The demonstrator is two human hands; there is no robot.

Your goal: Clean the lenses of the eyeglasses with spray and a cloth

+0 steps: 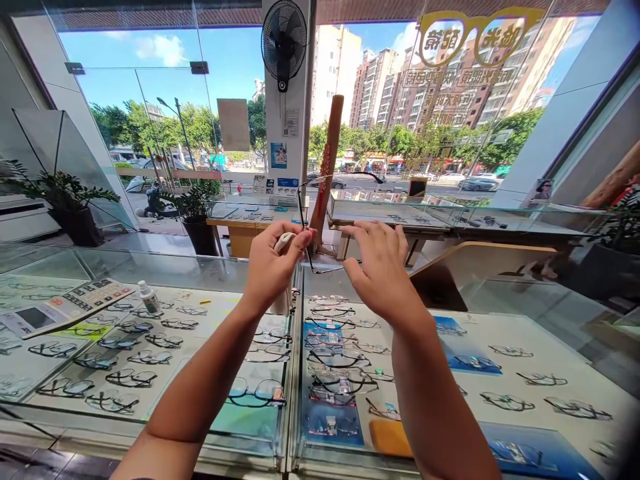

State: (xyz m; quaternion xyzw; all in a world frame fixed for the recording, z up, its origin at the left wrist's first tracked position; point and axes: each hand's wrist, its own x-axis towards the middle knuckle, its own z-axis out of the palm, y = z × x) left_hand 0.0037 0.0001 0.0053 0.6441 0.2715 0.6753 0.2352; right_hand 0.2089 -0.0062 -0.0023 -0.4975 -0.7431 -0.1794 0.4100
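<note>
At the far left of the frame, a potted plant point(77, 213) stands beyond the counter. At left centre, a desktop calculator point(65, 308) lies tilted on the glass display counter point(150, 260), with a white bottle point(149, 298) upright just beside it. Rows of spectacle frames point(131, 378) fill the lower left. At top centre, a black wall fan point(284, 43) is mounted on a white pillar point(286, 147). In the middle of the frame, my left hand point(270, 267) is closed, its thumb and fingers pinching a pair of eyeglasses point(302, 207) and keeping a pale cloth point(285, 241) in the same grip. The eyeglasses are held up in the air above the counter, their front nearly edge-on to me and their temples pointing right. Behind them leans a wooden post point(330, 143). Right of centre, my right hand point(377, 263) is apart from the left, its thumb and fingers spread; whether its thumb touches the lower temple, I cannot tell. At upper right, a yellow spectacle-shaped sign point(470, 33) marks the window
</note>
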